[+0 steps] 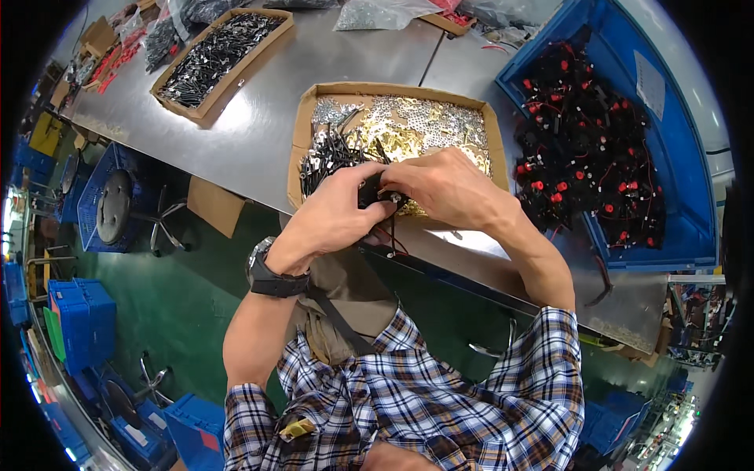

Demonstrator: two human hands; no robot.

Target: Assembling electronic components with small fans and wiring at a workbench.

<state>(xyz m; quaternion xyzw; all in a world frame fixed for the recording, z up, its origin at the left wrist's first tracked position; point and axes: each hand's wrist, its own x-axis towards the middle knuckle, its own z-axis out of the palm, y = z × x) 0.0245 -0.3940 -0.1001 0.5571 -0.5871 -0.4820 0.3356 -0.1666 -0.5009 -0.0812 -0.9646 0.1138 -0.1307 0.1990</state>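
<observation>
Over the near edge of a shallow cardboard tray (pixel 305 125), my left hand (pixel 334 208) is closed around a small black part (pixel 367 192) with thin red and black wires hanging below it. My right hand (pixel 455 188) meets it from the other side, fingertips pinched together at the same part. The fingers hide most of the part and whatever small piece may be at the right fingertips. In the tray lie loose gold-coloured metal pieces (pixel 393 141), silver washer-like pieces (pixel 452 118) and a heap of black cable-like pieces with metal ends (pixel 330 153).
To the right, a large blue bin (pixel 683 157) holds many black parts with red knobs and wires (pixel 581 141). Another cardboard tray (pixel 206 118) of black pieces stands at the back left of the metal table (pixel 267 149). Plastic bags (pixel 377 14) lie behind; a stool (pixel 116 206) stands left.
</observation>
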